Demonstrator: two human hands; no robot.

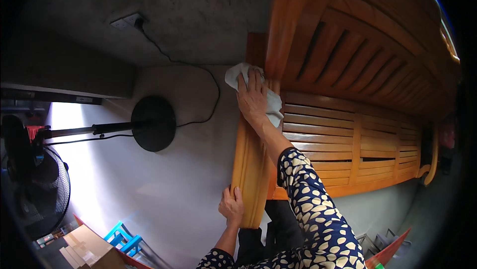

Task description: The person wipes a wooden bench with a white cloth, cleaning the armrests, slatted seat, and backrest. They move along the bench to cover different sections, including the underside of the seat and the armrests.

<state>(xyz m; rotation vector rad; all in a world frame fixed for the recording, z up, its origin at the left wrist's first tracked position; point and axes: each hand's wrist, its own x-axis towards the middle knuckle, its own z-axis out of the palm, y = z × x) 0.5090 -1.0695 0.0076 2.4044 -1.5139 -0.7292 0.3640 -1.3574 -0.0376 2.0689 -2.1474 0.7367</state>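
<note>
My right hand (252, 97) presses a crumpled white cloth (274, 107) onto the far part of a wooden armrest (248, 169). The cloth spreads out past the fingers on both sides and hangs a little over the armrest's left edge. Lower down, near the front end of the armrest, my left hand (231, 206) grips its outer left edge; some of its fingers are hidden. The armrest belongs to a glossy orange-brown wooden bench (318, 130) with a slatted seat and a slatted backrest (348, 52).
On the floor left of the bench stands a black fan with a round base (154, 123); its cord (218, 87) runs to a wall socket (127, 21). A cardboard box (92, 246) and a blue plastic stool (124, 236) are at the lower left.
</note>
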